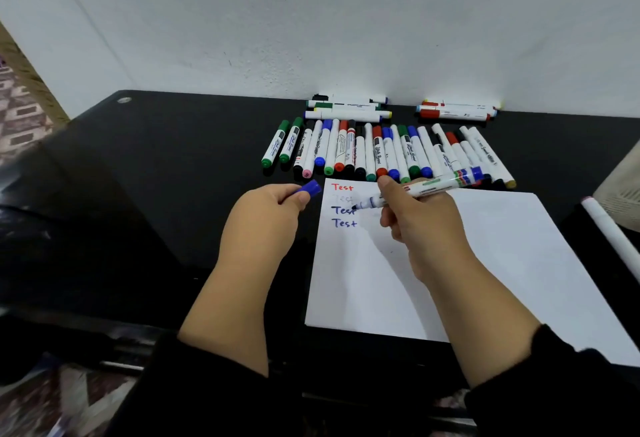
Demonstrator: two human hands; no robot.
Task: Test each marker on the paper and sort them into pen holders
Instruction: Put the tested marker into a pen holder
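Marker (422, 188), uncapped, is gripped in the right hand (420, 220), tip at the paper (485, 263) beside 4 "Test" lines; left hand (266, 215) pinches its blue cap (310, 189); more markers (381, 152) lie behind.

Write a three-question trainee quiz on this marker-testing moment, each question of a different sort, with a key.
1. True or false: the left hand holds a blue cap.
2. Multiple choice: the tip of the marker in the right hand is nearest which "Test" on the paper? A) the red one B) the upper blue one C) none, it is off the paper
3. Fill in: the topmost "Test" is written in ___.

Key: 1 true; 2 B; 3 red.
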